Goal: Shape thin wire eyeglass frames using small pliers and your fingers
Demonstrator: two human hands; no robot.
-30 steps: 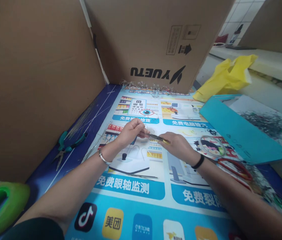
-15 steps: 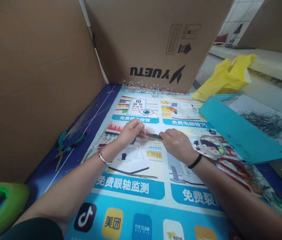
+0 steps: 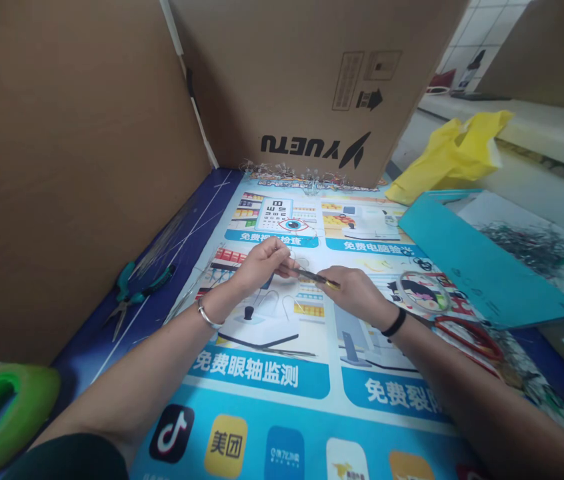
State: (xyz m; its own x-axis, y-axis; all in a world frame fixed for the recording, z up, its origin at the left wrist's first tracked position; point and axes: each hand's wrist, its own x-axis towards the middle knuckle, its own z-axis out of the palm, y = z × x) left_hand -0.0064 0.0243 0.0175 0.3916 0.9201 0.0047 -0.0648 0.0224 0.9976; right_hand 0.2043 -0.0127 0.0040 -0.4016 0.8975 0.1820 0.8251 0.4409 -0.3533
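Over the middle of the printed poster, my left hand (image 3: pixel 267 262) is closed in a pinch on a thin wire (image 3: pixel 302 263), whose fine loop shows faintly by the fingertips. My right hand (image 3: pixel 355 288), to its right, grips a slim dark metal tool with a gold-coloured end (image 3: pixel 326 281), possibly tweezers. The tool's narrow tip reaches to the left fingers; whether it bites on the wire is too small to tell. Several cut wires (image 3: pixel 289 353) lie on the poster (image 3: pixel 329 320) below the hands.
Teal-handled pliers (image 3: pixel 135 291) lie at left, beside a green tape roll (image 3: pixel 9 413). Cardboard walls (image 3: pixel 312 80) stand at left and back. On the right are a wire coil (image 3: pixel 423 292), red-handled scissors (image 3: pixel 472 337), a blue folder (image 3: pixel 482 267) with dark clippings and a yellow bag (image 3: pixel 452 157).
My right hand has turned and shifted slightly, so the tool's gold-coloured end now shows and the tool slants more. My left hand stays nearly still.
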